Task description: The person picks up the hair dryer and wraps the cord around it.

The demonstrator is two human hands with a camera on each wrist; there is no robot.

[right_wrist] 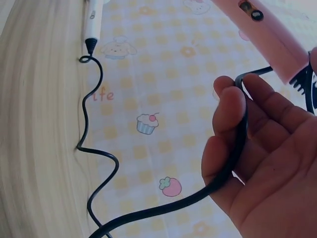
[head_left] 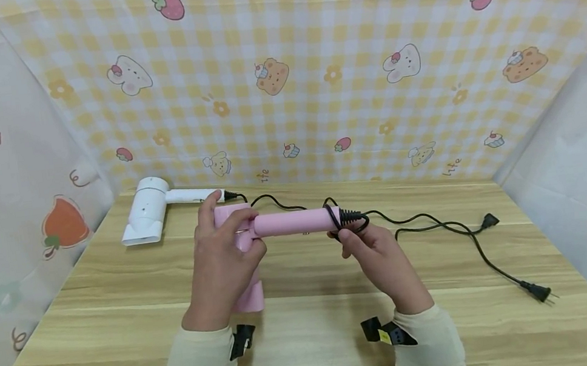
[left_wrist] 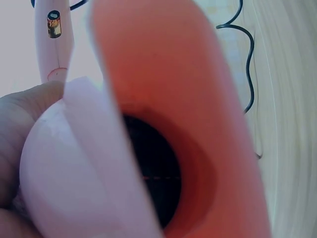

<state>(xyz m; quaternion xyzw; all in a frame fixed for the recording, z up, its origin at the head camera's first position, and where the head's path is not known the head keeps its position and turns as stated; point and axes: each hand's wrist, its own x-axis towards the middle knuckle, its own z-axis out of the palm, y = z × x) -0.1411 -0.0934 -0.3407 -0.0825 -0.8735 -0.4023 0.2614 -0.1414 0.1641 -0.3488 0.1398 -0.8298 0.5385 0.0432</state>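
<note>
A pink hair dryer (head_left: 295,222) is held up over the table, its handle pointing right. My left hand (head_left: 220,268) grips its head, with the thumb near the hinge where the handle joins. Seen in the left wrist view, the wide nozzle (left_wrist: 173,59) fills the middle, with a dark round opening inside. My right hand (head_left: 382,257) is at the handle's end and holds the black power cord (right_wrist: 237,148) between curled fingers. One turn of that cord crosses the handle near its ribbed sleeve (head_left: 351,216).
At the back left of the wooden table (head_left: 314,351) lies a white hair dryer (head_left: 147,210), its cord running right along the back. Two black plugs, one farther back (head_left: 489,220) and one nearer (head_left: 536,292), lie at the right. A patterned cloth (head_left: 339,104) rises behind.
</note>
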